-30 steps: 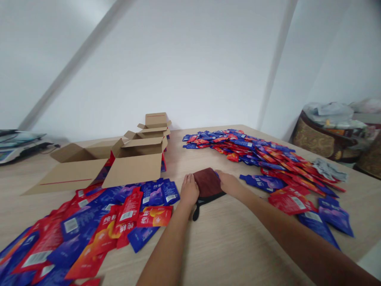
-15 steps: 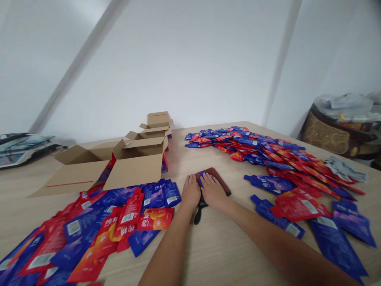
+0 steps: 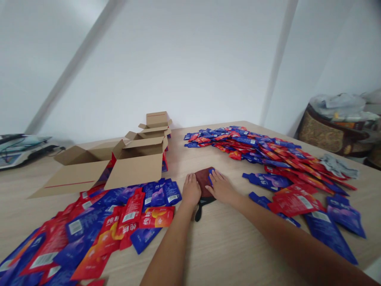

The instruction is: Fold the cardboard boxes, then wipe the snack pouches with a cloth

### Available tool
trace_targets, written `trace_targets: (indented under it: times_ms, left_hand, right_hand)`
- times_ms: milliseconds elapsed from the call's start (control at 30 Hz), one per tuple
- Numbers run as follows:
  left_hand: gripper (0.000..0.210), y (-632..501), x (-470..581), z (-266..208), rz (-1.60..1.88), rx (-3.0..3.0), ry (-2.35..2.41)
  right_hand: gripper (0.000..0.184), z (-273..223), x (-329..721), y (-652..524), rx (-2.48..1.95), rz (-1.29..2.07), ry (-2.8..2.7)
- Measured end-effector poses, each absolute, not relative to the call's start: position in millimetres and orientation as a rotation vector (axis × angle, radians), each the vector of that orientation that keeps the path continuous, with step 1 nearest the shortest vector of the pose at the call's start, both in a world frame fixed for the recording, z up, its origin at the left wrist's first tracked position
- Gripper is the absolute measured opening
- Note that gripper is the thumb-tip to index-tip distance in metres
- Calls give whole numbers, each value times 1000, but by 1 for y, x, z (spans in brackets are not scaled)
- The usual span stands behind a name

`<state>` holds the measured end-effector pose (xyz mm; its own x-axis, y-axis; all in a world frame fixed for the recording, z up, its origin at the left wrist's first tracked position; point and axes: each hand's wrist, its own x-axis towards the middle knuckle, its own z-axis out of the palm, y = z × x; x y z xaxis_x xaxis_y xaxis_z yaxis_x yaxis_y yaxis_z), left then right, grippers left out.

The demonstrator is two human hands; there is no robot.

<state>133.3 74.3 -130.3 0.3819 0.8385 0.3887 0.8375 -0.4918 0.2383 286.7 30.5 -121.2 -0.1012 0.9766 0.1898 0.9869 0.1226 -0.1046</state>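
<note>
A flat brown wallet-like pouch (image 3: 204, 178) with a black strap at its near end lies on the table in front of me. My left hand (image 3: 191, 190) lies along its left edge, fingers stretched out and flat. My right hand (image 3: 220, 187) is on its right side, fingers bent over a small blue piece (image 3: 210, 176) that looks like cloth. The hand covers most of that piece, so its exact kind is hidden. Red and blue spouted pouches (image 3: 157, 194) lie close to the left of my left hand, and a blue pouch (image 3: 267, 180) lies to the right of my right hand.
Open cardboard boxes (image 3: 135, 169) stand in a row at the left. A long heap of red and blue pouches (image 3: 253, 149) spreads across the right, with a grey glove-like cloth (image 3: 339, 166) on its end. A patterned chair (image 3: 320, 133) stands beyond the table's right edge.
My right hand has slid right across the brown pouch with the blue piece, uncovering the pouch's middle. My left hand stays at the left edge. The view has shifted slightly.
</note>
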Motion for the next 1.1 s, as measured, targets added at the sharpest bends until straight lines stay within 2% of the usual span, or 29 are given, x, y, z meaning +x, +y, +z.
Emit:
trace_targets:
  times_ms: [133,333,500,600,800,967,1100]
  left_hand:
    - [46,74,135,-129,736,2606,1581]
    - [45,75,133,-130,756,2609,1570]
    - [46,74,133,-130,733,2604,1596]
    - [46,75,133,-130,740,2602,1598]
    - [45,76,134,-133,770,2602,1597]
    - [46,75,134,-130,724,2593,1618]
    - [47,74,134,-129,699,2617,1597]
  right_hand:
    - [53,-113,286,8,-1858,50,-2311]
    - [76,-81,285,13,-1766,104,-2220]
    - [64,-67,302,37,-1673,229,-1835]
    - [61,-68,310,46,-1629,364,-1706]
    - [60,-62,312,55,-1583,204,-1686]
    - [65,-70,306,64,-1635,475,-1666]
    - [57,-100,288,46,-1821,214,-1877]
